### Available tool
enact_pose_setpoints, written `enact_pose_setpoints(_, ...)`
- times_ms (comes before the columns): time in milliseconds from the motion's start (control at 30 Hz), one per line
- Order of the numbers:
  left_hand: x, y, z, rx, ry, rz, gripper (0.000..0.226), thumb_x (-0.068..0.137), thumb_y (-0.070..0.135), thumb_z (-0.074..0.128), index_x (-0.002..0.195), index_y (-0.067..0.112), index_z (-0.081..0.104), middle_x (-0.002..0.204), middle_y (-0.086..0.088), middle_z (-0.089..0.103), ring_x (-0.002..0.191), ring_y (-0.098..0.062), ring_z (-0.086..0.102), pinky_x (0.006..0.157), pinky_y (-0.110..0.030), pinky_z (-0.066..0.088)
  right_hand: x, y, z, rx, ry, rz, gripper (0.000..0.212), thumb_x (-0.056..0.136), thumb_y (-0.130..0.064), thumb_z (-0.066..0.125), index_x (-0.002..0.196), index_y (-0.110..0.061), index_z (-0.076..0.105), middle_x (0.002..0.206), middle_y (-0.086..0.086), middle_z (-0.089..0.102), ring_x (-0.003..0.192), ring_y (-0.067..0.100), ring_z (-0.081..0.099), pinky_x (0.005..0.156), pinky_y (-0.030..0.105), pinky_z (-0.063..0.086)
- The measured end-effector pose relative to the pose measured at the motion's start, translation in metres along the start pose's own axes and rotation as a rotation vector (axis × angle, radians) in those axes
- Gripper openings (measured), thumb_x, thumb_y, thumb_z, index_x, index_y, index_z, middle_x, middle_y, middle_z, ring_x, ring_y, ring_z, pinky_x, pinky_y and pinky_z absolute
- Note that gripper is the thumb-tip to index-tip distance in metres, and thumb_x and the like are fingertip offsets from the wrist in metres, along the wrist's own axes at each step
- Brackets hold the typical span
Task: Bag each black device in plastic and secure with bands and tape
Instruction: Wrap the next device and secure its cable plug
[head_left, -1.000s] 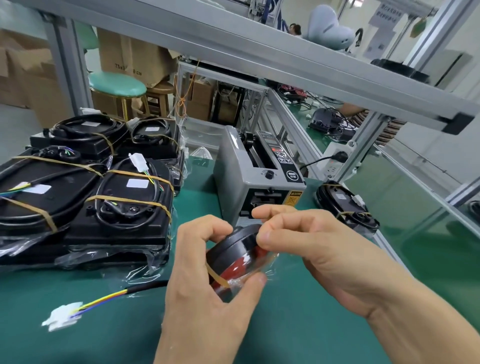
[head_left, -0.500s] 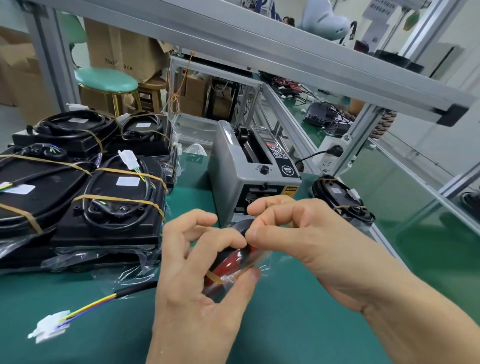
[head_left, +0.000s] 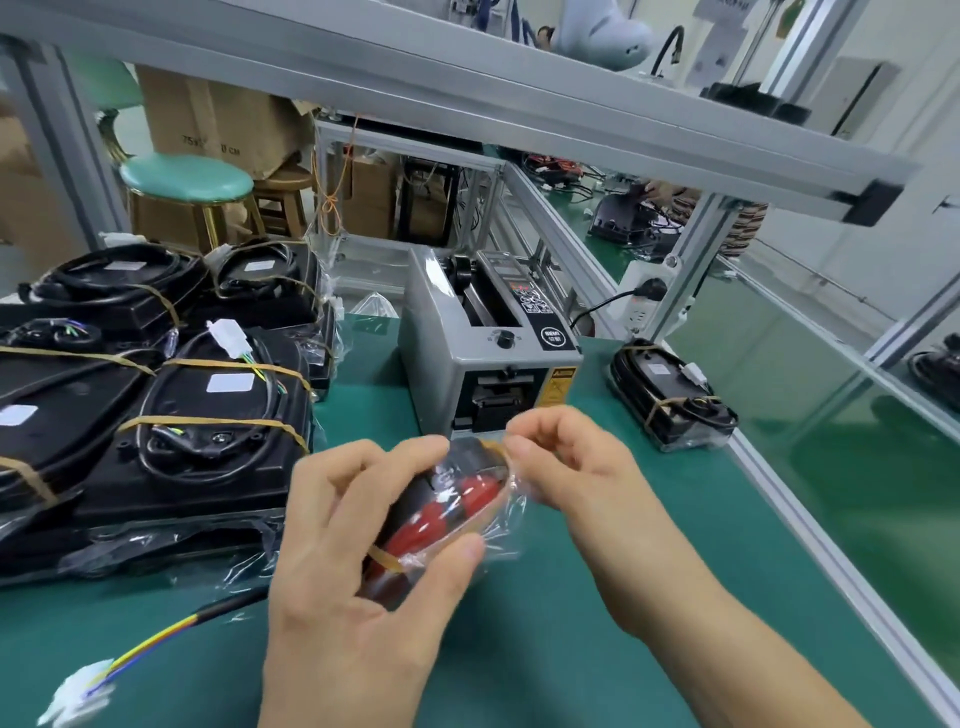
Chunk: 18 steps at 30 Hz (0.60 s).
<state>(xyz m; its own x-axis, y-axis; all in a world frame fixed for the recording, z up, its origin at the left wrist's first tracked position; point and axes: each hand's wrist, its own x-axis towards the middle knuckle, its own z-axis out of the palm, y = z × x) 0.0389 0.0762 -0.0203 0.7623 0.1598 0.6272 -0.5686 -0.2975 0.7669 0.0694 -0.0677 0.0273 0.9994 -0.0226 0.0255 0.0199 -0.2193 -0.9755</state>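
Left hand (head_left: 363, 561) gripped the bagged black-and-red device (head_left: 447, 504) just in front of the tape dispenser (head_left: 488, 358), above the table (head_left: 597, 623). Right hand (head_left: 566, 467) pinched the tan rubber band (head_left: 493, 446) at the device's far edge. Judged step: seating the band over the plastic; best to keep it taut, centre it, avoid tearing the film. Finished banded units (head_left: 208, 415) sat left of the dispenser.
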Motion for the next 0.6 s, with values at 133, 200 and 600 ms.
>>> enact_pose_setpoints(133,0.004,-0.005,-0.004,-0.115,0.022,-0.06,0.043,0.062,0.036,0.074,0.105,0.037,0.071,0.106,0.005,0.055,0.092,-0.008,0.058,0.067,-0.019,0.053,0.003,0.017,-0.008,0.18,-0.209,-0.016,0.032,0.083,-0.035,0.064,0.114,-0.027,0.064,0.113,-0.005,0.069,0.104,0.007,0.063,0.095,0.026,0.048)
enact_pose_setpoints(200,0.005,-0.008,-0.007,-0.398,0.103,-0.186,0.049,0.048,0.038,0.085,0.096,0.036,0.076,0.104,0.007,0.058,0.087,-0.01,0.06,0.067,-0.021,0.054,0.004,0.024,-0.018,0.221,-0.37,-0.012,0.058,0.079,-0.042,0.072,0.131,-0.029,0.053,0.129,-0.007,0.062,0.122,0.01,0.056,0.106,0.034,0.043)
enact_pose_setpoints(600,0.007,-0.023,-0.028,-0.372,-0.043,-0.374,0.03,0.068,0.042,0.067,0.097,0.035,0.074,0.113,0.003,0.062,0.107,-0.01,0.055,0.09,-0.014,0.041,0.011,0.012,-0.038,-0.863,-0.304,-0.361,0.054,0.059,-0.034,0.078,0.11,-0.037,0.06,0.096,-0.022,0.06,0.092,0.003,0.053,0.087,0.033,0.043)
